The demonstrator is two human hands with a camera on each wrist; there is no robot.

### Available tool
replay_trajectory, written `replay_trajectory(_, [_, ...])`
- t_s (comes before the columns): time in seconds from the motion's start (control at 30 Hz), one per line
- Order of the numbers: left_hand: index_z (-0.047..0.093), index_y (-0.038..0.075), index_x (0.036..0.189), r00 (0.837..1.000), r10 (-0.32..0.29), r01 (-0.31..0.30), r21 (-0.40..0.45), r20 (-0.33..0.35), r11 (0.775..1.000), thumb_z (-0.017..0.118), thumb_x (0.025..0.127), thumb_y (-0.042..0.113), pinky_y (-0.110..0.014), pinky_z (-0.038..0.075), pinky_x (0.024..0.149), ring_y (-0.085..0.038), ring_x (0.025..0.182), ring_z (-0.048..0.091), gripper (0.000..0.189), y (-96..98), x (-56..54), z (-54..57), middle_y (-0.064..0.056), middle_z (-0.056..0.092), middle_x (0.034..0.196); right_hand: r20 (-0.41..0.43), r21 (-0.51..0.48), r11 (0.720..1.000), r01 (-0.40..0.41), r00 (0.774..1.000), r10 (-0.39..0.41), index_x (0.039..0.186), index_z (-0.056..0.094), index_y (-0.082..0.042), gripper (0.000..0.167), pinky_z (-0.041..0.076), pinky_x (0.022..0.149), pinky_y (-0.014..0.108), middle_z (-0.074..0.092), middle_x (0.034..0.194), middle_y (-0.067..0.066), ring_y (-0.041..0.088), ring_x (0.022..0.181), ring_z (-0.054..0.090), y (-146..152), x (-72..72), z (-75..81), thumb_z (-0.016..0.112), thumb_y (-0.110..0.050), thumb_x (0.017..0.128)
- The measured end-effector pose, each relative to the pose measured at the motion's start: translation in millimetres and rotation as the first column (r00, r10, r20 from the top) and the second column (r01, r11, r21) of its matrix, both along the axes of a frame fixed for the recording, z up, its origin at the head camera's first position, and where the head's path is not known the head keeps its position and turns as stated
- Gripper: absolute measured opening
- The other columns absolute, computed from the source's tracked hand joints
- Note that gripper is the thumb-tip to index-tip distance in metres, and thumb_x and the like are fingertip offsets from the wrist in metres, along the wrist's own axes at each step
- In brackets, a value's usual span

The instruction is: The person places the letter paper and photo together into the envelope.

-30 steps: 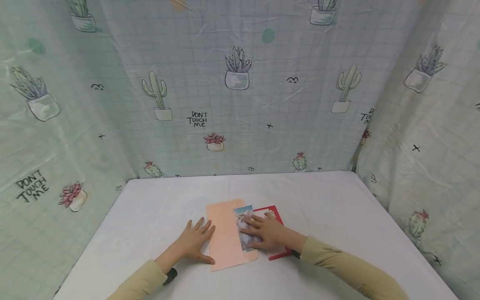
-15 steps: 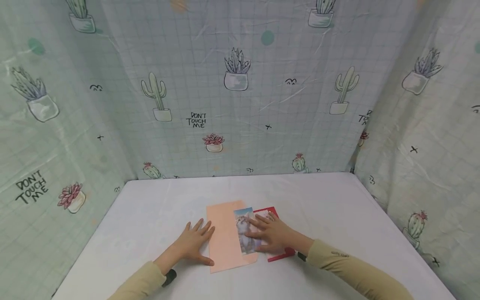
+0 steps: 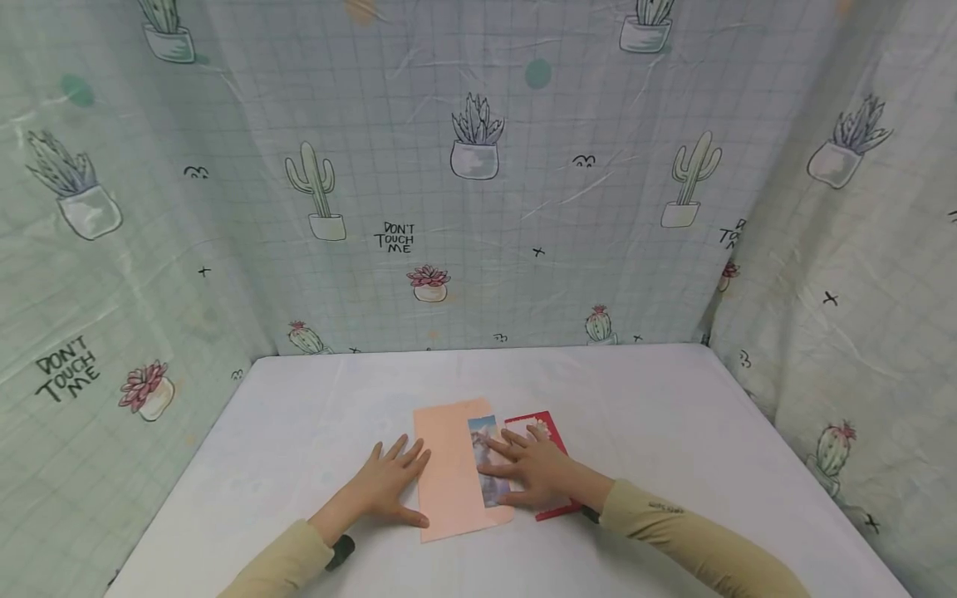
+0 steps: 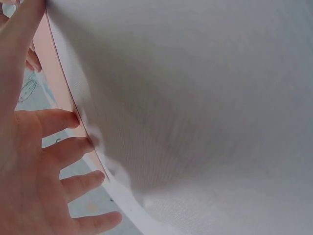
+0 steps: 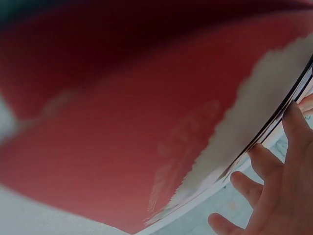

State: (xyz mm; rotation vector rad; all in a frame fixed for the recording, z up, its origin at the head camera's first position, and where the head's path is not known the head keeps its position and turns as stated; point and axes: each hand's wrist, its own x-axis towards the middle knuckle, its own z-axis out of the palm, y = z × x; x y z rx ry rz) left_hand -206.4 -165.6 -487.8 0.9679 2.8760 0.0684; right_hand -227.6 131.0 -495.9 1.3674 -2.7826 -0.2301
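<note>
A peach sheet or folder (image 3: 451,482) lies on the white table. My left hand (image 3: 386,483), fingers spread, rests at its left edge; in the left wrist view the fingertips (image 4: 85,142) meet that edge. On the sheet's right part lies a cat picture card (image 3: 483,473), partly covered by my right hand (image 3: 540,472). Those fingers are spread and nearly straight, with the tips on the picture. Under the right palm lies a red card (image 3: 557,512) with a white panel, mostly hidden by the hand. The red surface (image 5: 98,161) fills much of the right wrist view.
The white tabletop (image 3: 336,390) extends around the cards on all sides. Behind and beside it hangs a curtain (image 3: 523,199) printed with cacti. A dark band or device (image 3: 341,552) shows beneath the left wrist.
My right hand shifted slightly right, showing more of the cat picture, then came back left over it. Less of the picture's width shows now. The left hand stayed in place.
</note>
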Motion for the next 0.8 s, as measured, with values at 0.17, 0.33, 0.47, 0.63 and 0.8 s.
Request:
replay_trajectory(0.17, [0.033,0.007,0.137,1.0,0.01,-0.01,0.005,0.009,1.0,0.056,0.062,0.073,-0.069,0.021,0.094,-0.044,0.131,0.023,0.103,-0.9,-1.4,-1.8,-0.016,0.03,0.144,0.032,-0.014,1.0,0.007,0.999,-0.007,0.135,0.029,-0.044,0.055,0.022,0.101,0.062,0.018,0.15,-0.005,0.028,0.136,0.023,0.4,-0.6,1.8,0.03,-0.066,0.084])
replay_trajectory(0.33, [0.033,0.008,0.138,1.0,0.022,-0.022,0.002,0.017,1.0,0.056,0.061,0.073,-0.069,0.021,0.095,-0.044,0.132,0.023,0.103,-1.4,-2.4,-0.7,-0.014,0.03,0.145,0.035,-0.015,1.0,0.01,0.999,-0.009,0.135,0.031,-0.043,0.055,0.022,0.1,0.063,0.021,0.149,-0.004,0.029,0.136,0.024,2.7,-1.1,4.0,0.035,-0.064,0.084])
replay_trajectory(0.47, [0.033,0.008,0.138,0.999,0.025,-0.025,0.001,0.023,1.0,0.056,0.061,0.073,-0.069,0.021,0.095,-0.044,0.132,0.023,0.103,-1.4,-2.2,1.1,-0.014,0.029,0.145,0.061,-0.004,0.999,0.039,0.997,-0.039,0.136,0.029,-0.043,0.057,0.021,0.103,0.06,0.024,0.148,-0.005,0.027,0.137,0.022,7.2,0.4,4.4,0.034,-0.065,0.084])
replay_trajectory(0.63, [0.032,0.009,0.138,1.0,0.02,-0.019,-0.003,0.02,1.0,0.055,0.062,0.074,-0.069,0.021,0.095,-0.043,0.132,0.022,0.103,-1.4,-2.3,0.1,-0.013,0.029,0.145,0.065,0.008,0.999,0.046,0.997,-0.046,0.136,0.027,-0.043,0.058,0.021,0.105,0.055,0.026,0.147,-0.008,0.024,0.137,0.021,15.0,1.9,5.1,0.032,-0.066,0.084])
replay_trajectory(0.8, [0.032,0.01,0.138,1.0,0.017,-0.016,-0.01,0.007,1.0,0.054,0.062,0.075,-0.068,0.021,0.095,-0.043,0.132,0.023,0.102,-1.7,-2.8,-1.1,-0.013,0.029,0.145,0.056,0.024,1.0,0.01,0.998,-0.011,0.137,0.028,-0.04,0.058,0.021,0.106,0.054,0.027,0.147,-0.008,0.022,0.137,0.022,19.4,2.6,7.6,0.032,-0.064,0.084])
